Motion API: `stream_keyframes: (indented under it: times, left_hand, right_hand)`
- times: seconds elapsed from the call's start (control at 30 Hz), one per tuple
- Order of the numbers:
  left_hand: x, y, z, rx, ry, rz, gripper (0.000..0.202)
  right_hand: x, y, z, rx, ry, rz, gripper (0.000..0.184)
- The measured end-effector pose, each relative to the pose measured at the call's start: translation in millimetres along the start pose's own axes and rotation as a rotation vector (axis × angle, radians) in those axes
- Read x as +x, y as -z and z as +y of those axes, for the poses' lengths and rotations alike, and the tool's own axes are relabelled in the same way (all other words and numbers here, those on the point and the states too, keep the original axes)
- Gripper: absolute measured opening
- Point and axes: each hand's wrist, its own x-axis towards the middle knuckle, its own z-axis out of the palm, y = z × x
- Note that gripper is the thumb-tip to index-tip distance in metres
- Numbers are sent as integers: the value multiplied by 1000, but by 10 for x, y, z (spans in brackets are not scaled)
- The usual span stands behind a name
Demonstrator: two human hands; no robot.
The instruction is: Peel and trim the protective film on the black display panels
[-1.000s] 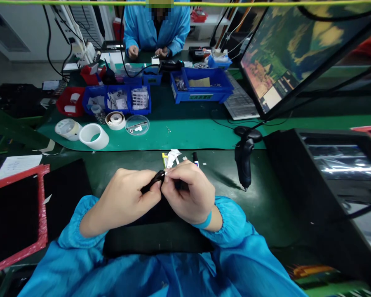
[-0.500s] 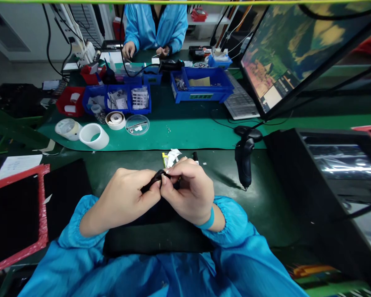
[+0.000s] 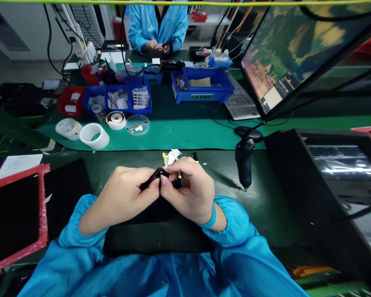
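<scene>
A small black part (image 3: 151,178) is pinched between both hands above the dark bench; its kind is hard to make out, and much of it lies behind my fingers. My left hand (image 3: 123,196) grips its left end with thumb and forefinger. At the other end, my right hand (image 3: 190,189) presses thumb and fingertips against it. Just beyond the hands lie a crumpled white paper (image 3: 173,156), a yellow item (image 3: 165,158) and a short black item (image 3: 196,156), partly covered by my right hand. A blue band circles my right wrist.
A black electric screwdriver (image 3: 244,165) hangs or stands at the right, tip down. Blue bins (image 3: 117,108), a white roll (image 3: 94,136) and a round clear dish (image 3: 137,125) stand on the green mat. A red-edged panel (image 3: 43,206) lies left; a monitor (image 3: 297,62) leans right.
Both hands stay in place, and the black part has tilted slightly between the fingers. Across the bench, the co-worker's hands have come together.
</scene>
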Motion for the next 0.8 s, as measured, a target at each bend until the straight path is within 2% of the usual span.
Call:
stream_keyframes:
  times: [0.8]
  left_hand:
    - [-9, -27, 17, -6, -9, -20, 33]
  right_hand:
    - [-40, -54, 32, 37, -7, 92, 31]
